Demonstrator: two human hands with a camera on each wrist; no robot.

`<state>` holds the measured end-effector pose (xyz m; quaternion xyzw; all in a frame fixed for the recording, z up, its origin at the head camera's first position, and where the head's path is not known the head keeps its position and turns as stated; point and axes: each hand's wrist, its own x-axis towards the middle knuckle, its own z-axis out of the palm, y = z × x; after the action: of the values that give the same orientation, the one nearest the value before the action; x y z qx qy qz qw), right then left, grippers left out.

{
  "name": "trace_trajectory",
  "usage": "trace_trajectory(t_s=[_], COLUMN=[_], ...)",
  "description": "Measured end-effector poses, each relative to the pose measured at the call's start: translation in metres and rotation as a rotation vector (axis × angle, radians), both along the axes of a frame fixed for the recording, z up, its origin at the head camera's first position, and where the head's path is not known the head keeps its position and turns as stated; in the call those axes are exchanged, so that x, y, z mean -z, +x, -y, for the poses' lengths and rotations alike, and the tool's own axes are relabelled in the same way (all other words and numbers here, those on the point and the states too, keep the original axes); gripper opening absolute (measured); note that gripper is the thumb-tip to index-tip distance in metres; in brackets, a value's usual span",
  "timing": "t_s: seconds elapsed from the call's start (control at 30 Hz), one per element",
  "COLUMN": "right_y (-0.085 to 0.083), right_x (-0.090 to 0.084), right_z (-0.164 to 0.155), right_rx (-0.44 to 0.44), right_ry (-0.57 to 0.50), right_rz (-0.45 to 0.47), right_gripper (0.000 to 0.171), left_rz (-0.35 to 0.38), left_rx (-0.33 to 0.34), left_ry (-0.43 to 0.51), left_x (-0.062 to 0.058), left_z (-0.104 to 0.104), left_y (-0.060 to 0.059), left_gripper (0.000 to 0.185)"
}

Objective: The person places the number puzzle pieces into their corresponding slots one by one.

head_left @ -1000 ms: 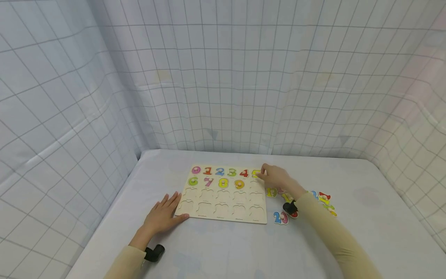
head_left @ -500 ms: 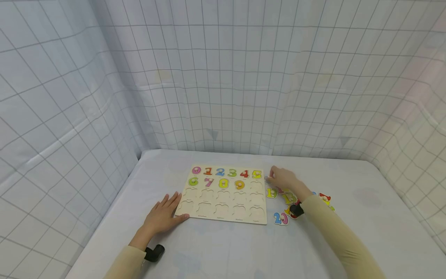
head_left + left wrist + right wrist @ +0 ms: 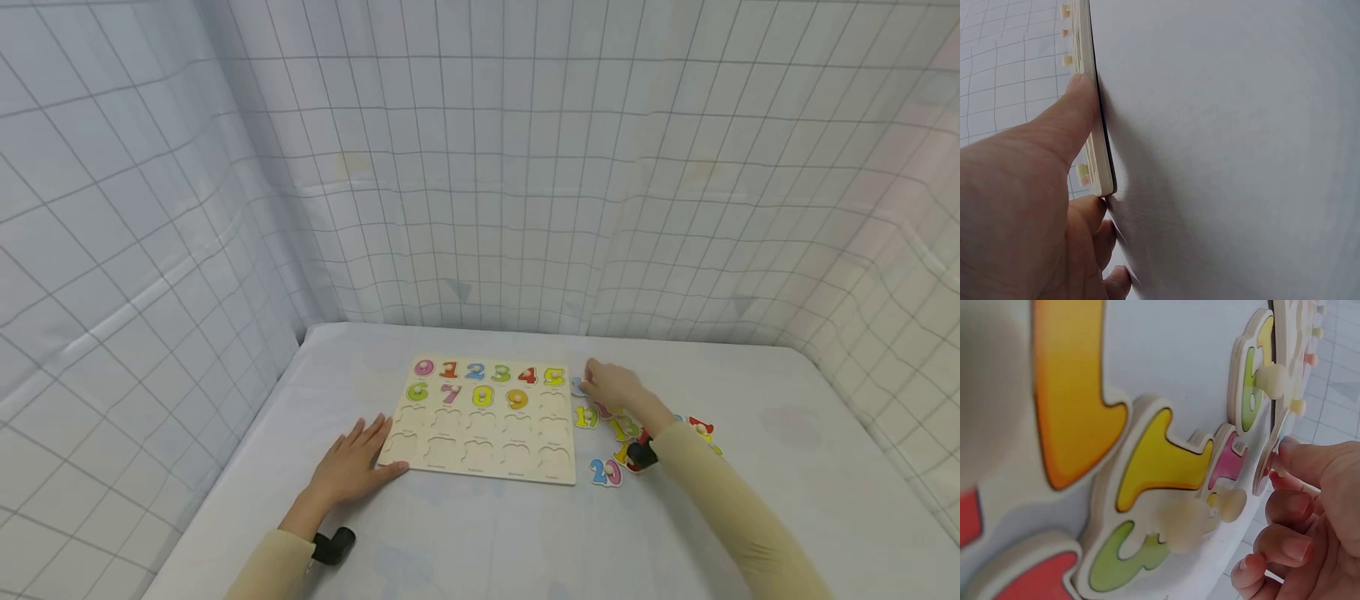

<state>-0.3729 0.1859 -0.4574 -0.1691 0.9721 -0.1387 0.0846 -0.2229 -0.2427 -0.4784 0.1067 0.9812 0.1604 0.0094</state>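
Note:
A wooden number puzzle board (image 3: 480, 472) lies on the table, with the pieces 0 to 9 seated in its upper two rows and bare recesses below. My left hand (image 3: 348, 467) rests flat at its front left corner, thumb on the front edge; in the left wrist view the thumb (image 3: 1066, 122) presses the board's rim. Just off the board's right edge, my right hand (image 3: 617, 388) pinches a number puzzle piece (image 3: 578, 387) with blue on it. In the right wrist view this piece (image 3: 1263, 465) stands tilted at the thumb and forefinger, its number mostly hidden.
Loose number pieces lie right of the board, among them a yellow and green 19 (image 3: 587, 417), a 13 (image 3: 624, 427) and a blue and pink 20 (image 3: 607, 472). Several others are partly under the right forearm (image 3: 720, 492). A gridded white curtain (image 3: 480, 208) encloses the table.
My right hand has left the yellow 5 at the board's upper right and moved right to the blue number piece, which it now pinches. The left hand has stayed put.

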Motion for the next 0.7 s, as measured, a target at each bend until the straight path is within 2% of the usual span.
trace_trajectory(t_s=[0.37,0.6,0.7], right_y=[0.009,0.015,0.017], right_x=[-0.007,-0.005,-0.006], right_z=[0.011,0.028,0.035], right_rx=[-0.062,-0.141,-0.148], right_ry=[-0.058,-0.009,0.007], right_rz=[-0.019,-0.065,-0.065], right_gripper=[0.018,0.019,0.019], left_rz=[-0.005,-0.007,-0.002], left_rx=[0.001,-0.002,-0.005], left_ry=[-0.006,0.001,0.004], left_x=[0.002,0.003,0.003], left_z=[0.001,0.000,0.000], left_y=[-0.001,-0.002,-0.001], left_gripper=[0.087,0.086,0.087])
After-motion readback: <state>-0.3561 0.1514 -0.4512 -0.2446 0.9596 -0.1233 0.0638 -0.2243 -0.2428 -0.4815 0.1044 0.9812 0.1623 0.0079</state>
